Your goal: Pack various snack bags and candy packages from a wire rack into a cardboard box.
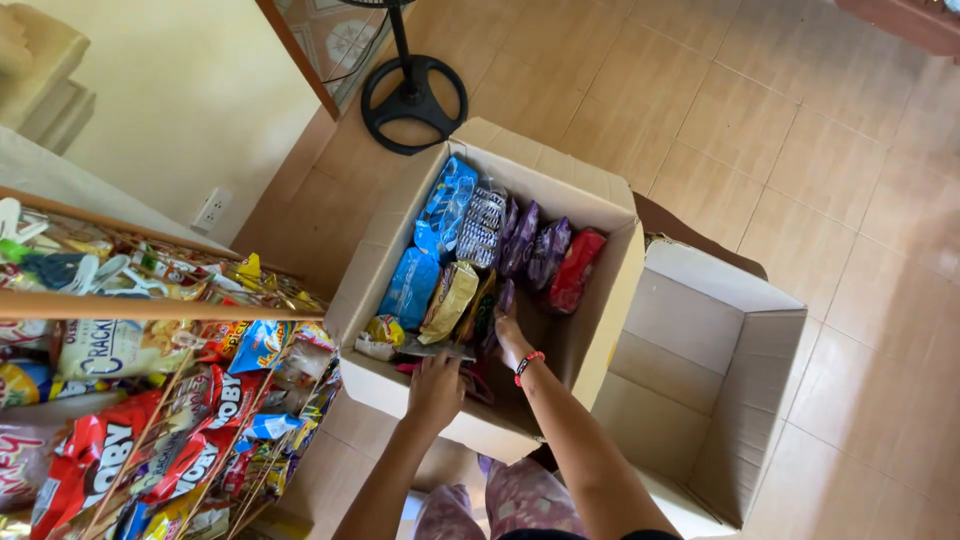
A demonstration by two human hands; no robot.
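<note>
Tan tiled floor (800, 150); fan base (413, 92) by the wall. Open box (610, 290) of snack packets (450, 300) on it. Left hand (436, 392) fingers clamped on packets; right hand (512, 340) inside, fingers hidden, cannot tell.

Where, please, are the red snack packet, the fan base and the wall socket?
Red snack packet (575, 270), head view, middle of the wrapper.
Fan base (413, 104), head view, black ring.
Wall socket (211, 210), head view, white faceplate.
</note>
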